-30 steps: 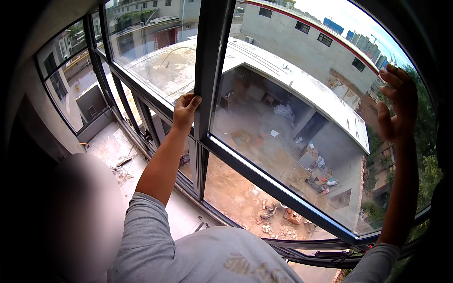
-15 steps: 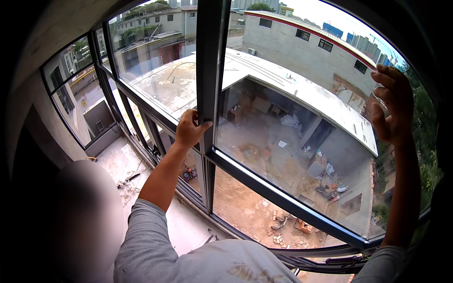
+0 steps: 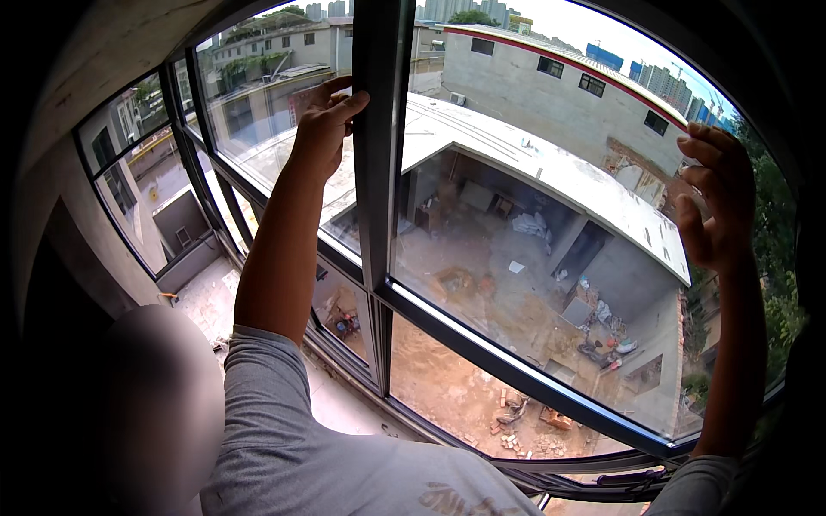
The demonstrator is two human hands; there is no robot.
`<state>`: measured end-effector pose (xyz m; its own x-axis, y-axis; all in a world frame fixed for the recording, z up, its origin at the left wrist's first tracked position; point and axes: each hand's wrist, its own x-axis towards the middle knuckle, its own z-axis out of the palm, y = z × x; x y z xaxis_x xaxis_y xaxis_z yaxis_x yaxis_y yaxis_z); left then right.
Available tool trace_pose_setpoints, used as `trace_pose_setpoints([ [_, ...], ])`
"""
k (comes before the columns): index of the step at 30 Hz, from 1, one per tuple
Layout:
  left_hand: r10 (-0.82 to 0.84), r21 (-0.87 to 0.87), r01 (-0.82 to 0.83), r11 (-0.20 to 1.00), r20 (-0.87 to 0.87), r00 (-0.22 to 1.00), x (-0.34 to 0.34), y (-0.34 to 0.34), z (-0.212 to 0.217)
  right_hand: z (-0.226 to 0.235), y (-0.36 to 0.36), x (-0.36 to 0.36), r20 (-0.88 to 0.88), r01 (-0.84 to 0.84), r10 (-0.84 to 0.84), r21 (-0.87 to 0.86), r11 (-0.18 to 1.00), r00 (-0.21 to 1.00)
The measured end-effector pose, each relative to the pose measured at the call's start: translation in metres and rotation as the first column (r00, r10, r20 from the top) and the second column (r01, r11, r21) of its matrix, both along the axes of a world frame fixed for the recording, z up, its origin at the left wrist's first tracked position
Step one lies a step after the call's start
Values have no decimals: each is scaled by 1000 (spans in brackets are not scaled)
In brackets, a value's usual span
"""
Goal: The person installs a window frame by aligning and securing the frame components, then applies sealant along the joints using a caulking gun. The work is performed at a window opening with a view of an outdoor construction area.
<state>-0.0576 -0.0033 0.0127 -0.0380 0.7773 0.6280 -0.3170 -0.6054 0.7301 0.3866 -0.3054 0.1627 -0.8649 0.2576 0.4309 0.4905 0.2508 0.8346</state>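
Note:
A tall dark window post (image 3: pixel 377 163) stands in front of me, between two glass panes. My left hand (image 3: pixel 325 129) is closed at the left edge of this post, thumb lying along its face and fingers bent beside it. To the right of the post is a large glass pane (image 3: pixel 516 284) in a dark frame, with a dark crossbar (image 3: pixel 516 361) under it. My right hand (image 3: pixel 716 198) is raised near the pane's right side, its fingers apart and slightly bent. Whether it touches the glass, I cannot tell.
A blurred person (image 3: pixel 163 404) is close by at the lower left. Further left, more dark-framed windows (image 3: pixel 142 181) meet a bare wall. Below the glass lie a dirt yard with loose bricks (image 3: pixel 516 443) and a flat-roofed building (image 3: pixel 551 163).
My left hand has moved up along the post, from near the crossbar to well above it, with the forearm now steeper. My right hand stays about where it was.

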Motion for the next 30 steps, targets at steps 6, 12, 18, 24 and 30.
trace_pose_setpoints([
  [6, -57, -186, 49, 981, -37, 998, -11, -8, 23, 0, 0, -2, 12, 5, -5, -3, 1000, 1000],
  [12, -37, -224, 14, 975, -102, 994, -9, -8, 20, 1, -2, 0, 10, 10, -10, -7, 1000, 1000],
  [18, -55, -228, 28, 973, -113, 992, -11, -17, 27, 2, 0, -2, -17, -10, 9, -21, 1000, 1000],
  [24, -26, -209, -8, 978, -161, 987, -12, -14, 25, -3, 2, -6, -50, -26, 25, -11, 1000, 998],
  [30, -65, -234, 48, 971, -65, 996, -6, -14, 43, -5, -1, -11, -76, -26, 24, -26, 999, 997],
])
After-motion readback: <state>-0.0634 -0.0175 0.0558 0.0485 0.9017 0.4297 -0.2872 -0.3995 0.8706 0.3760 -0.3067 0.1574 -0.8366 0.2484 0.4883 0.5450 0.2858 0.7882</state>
